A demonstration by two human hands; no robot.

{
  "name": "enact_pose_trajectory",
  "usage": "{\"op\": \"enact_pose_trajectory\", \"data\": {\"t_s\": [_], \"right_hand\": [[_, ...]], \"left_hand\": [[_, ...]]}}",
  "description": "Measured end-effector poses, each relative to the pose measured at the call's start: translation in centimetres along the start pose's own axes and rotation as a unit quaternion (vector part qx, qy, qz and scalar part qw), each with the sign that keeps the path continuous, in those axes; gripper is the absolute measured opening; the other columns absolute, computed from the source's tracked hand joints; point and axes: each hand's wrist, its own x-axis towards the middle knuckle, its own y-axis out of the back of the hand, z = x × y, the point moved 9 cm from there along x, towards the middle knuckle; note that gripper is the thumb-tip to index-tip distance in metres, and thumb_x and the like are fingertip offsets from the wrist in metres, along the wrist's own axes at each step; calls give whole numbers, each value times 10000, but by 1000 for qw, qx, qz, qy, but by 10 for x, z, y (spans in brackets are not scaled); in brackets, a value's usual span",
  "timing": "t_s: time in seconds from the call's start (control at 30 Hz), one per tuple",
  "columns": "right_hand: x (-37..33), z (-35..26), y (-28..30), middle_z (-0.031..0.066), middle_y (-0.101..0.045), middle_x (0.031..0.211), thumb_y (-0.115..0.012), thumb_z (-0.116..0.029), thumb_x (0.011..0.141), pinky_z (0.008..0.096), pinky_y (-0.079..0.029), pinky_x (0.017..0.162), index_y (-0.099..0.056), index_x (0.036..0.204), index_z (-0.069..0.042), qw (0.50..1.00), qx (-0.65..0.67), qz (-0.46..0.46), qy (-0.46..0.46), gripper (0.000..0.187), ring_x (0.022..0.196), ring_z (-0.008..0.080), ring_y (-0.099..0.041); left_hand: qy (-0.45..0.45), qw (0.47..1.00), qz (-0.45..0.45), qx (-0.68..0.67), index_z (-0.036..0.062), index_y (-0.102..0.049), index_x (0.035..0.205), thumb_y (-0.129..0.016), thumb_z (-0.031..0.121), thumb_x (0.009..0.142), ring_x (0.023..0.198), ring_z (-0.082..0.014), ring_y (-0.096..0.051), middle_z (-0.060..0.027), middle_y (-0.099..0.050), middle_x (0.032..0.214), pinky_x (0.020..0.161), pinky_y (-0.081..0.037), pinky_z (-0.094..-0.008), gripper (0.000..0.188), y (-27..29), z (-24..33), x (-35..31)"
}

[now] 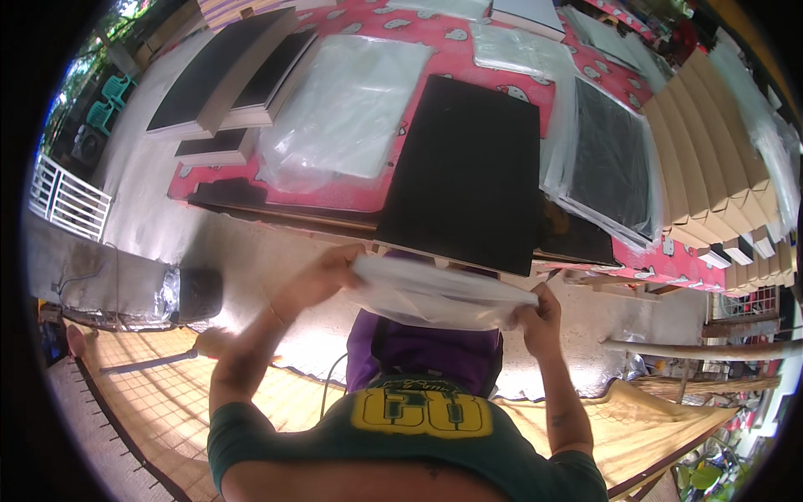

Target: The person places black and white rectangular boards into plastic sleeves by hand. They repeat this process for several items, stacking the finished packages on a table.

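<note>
Clear plastic bag (439,294) between both hands

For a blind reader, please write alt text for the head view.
Both hands, left hand and right hand, hold a clear plastic bag before a black board that overhangs a pink-covered table. More boards and bags lie there.

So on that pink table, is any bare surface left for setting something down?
Little. Pink table cloth shows bare only in a strip between the clear plastic sheets and the big black board, plus the near-left edge by the small black board. The right side is crowded: bagged black board, fanned cardboard boxes. Both hands, left and right, hold a plastic bag.
</note>
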Motion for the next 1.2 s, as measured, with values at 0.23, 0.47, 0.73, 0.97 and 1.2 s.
{"op": "enact_pose_trajectory", "data": {"t_s": [0.23,0.47,0.73,0.97,1.2], "right_hand": [[5,-18,-4,120,-638,947,-315,93,778,200,-443,641,-453,1342,-35,933,-253,213,145,595,709,108,-560],[-13,-30,24,98,-649,803,-493,105,780,201,-457,642,-580,1015,-9,970,-105,185,116,275,718,100,-582],[4,-243,-32,177,-500,1289,-612,-154,857,414,-338,1046,-503,1236,-29,938,208,-63,270,414,1196,272,-479],[161,-191,-23,19,-635,1045,-546,-127,911,365,-453,888,-567,1120,-83,928,342,-78,125,215,981,150,-588],[171,-44,34,28,-605,920,-537,-170,936,326,-468,804,-577,1042,-60,981,183,67,-6,158,827,147,-578]], "left_hand": [[-169,894,368,194,12,-488,1303,-406,-53,824,633,-67,-518,-37,-566,751,577,-434,-229,491,5,-9,4],[-181,927,324,52,15,-585,1073,-462,-97,802,604,-75,-528,-35,-572,702,584,-447,-233,319,-7,19,-21],[-404,853,-81,-319,20,-439,1294,-364,336,993,1169,-302,-498,-190,-517,1252,1023,-360,-491,442,-27,213,-29],[-319,877,60,-355,52,-547,1178,-559,76,898,859,-151,-618,-44,-627,996,658,-494,-247,281,61,179,113],[-167,955,208,-131,-3,-536,1143,-564,85,895,889,-152,-594,-107,-615,996,759,-482,-258,265,79,69,142]]}}
